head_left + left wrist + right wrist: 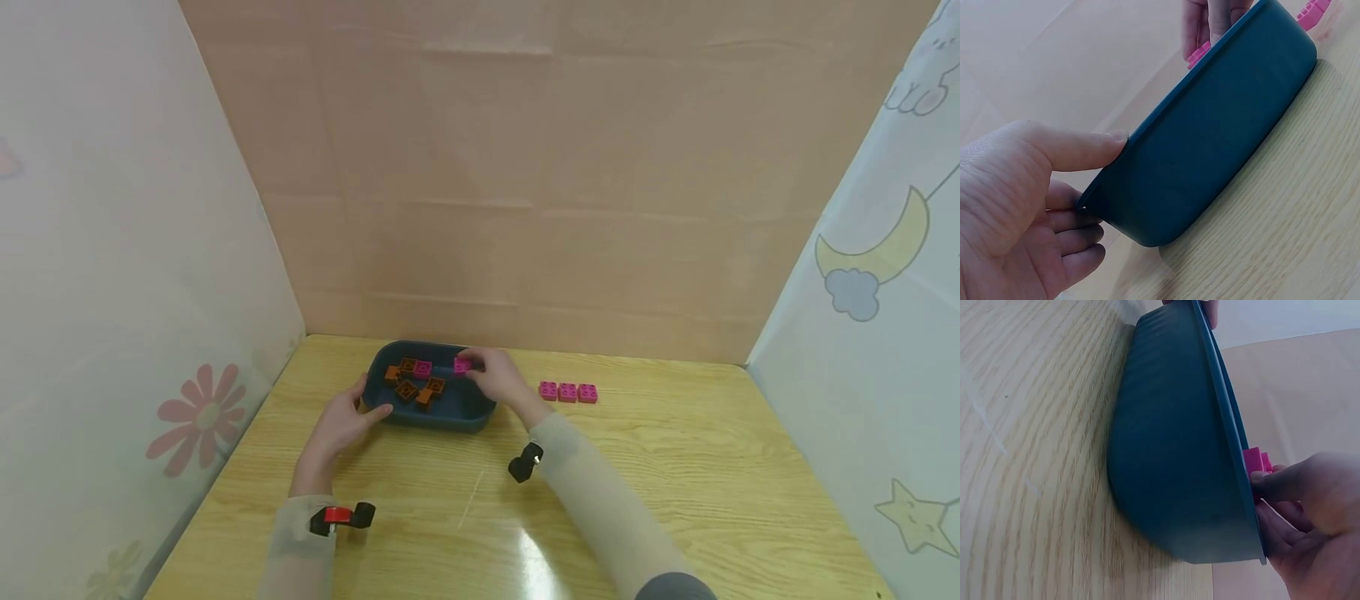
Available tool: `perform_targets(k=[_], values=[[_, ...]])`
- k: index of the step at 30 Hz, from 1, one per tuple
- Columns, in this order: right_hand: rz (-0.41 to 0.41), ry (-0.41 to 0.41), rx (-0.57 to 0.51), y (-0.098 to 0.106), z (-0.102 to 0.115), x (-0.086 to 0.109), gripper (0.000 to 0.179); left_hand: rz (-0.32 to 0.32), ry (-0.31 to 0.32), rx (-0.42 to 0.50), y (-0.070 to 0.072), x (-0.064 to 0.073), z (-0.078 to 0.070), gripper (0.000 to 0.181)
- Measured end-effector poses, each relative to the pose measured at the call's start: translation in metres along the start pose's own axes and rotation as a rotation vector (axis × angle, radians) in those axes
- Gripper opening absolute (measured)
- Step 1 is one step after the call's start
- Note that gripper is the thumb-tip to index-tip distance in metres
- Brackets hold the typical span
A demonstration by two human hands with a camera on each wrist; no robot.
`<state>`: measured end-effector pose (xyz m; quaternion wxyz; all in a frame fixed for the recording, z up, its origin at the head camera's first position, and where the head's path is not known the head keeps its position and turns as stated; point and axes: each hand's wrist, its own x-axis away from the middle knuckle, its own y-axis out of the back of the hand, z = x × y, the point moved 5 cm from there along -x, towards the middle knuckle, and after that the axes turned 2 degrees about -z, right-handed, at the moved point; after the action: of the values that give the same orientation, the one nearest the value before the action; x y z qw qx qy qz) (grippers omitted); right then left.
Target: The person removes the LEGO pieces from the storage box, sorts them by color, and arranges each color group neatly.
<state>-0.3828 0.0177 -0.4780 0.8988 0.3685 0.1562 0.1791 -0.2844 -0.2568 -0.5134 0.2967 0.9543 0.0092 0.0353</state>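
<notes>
A dark teal tray [431, 422] stands near the back of the table. My left hand [341, 423] grips its left end, thumb [1097, 149] on the rim and the other fingers behind the corner. Over the tray's right part, my right hand [501, 379] pinches a pink toy building block [461, 365] between thumb and fingers. In the right wrist view this block [1254, 462] shows just above the tray's rim. Inside the tray, on the left, lie several brown-orange blocks [406, 390] and another pink block [423, 369].
Three pink blocks [567, 392] form a row on the wooden table [637, 467], right of the tray. A brown paper-like backdrop [517, 250] rises behind the table. Patterned white sheets stand at the left [97, 250] and right [862, 392].
</notes>
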Motion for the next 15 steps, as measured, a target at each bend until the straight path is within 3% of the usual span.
perform_targets(k=[15], values=[[-0.036, 0.028, -0.193, 0.021, -0.025, 0.020, 0.036, -0.001, 0.010, 0.028, 0.001, -0.003, 0.004, 0.092]])
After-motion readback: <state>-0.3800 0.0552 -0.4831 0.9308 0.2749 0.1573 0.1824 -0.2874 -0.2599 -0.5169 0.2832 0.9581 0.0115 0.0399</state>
